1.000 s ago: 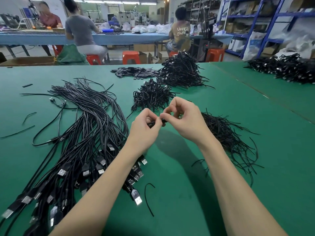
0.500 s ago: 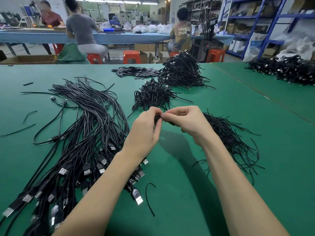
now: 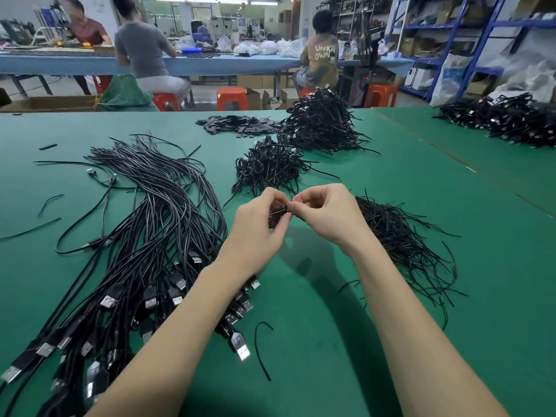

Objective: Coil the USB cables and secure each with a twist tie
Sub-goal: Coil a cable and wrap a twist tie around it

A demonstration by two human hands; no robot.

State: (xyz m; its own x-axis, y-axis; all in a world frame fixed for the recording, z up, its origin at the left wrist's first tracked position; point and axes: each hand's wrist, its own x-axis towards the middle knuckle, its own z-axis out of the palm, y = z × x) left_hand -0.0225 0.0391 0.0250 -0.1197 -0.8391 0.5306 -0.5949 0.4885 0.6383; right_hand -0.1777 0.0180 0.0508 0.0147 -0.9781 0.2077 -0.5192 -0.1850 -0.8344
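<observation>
My left hand (image 3: 261, 228) grips a small coiled black USB cable (image 3: 277, 212), mostly hidden behind its fingers. My right hand (image 3: 326, 216) pinches the twist tie at the coil's right end, fingertips meeting those of the left hand above the green table (image 3: 331, 341). A long bundle of uncoiled black USB cables (image 3: 144, 242) with silver plugs lies to the left. A heap of black twist ties (image 3: 403, 245) lies to the right of my right hand. A small pile of coiled cables (image 3: 267, 168) sits just beyond my hands.
A larger heap of coiled cables (image 3: 320, 124) and flat black strips (image 3: 237, 126) lie further back. More cables (image 3: 505, 121) cover the neighbouring table at right. A loose tie (image 3: 261, 347) lies near my left forearm. People sit at a blue bench behind.
Both hands stayed together over the same spot, lifting slightly; the right fingers have turned at the tie on the coil, and the left hand has closed more over the coil.
</observation>
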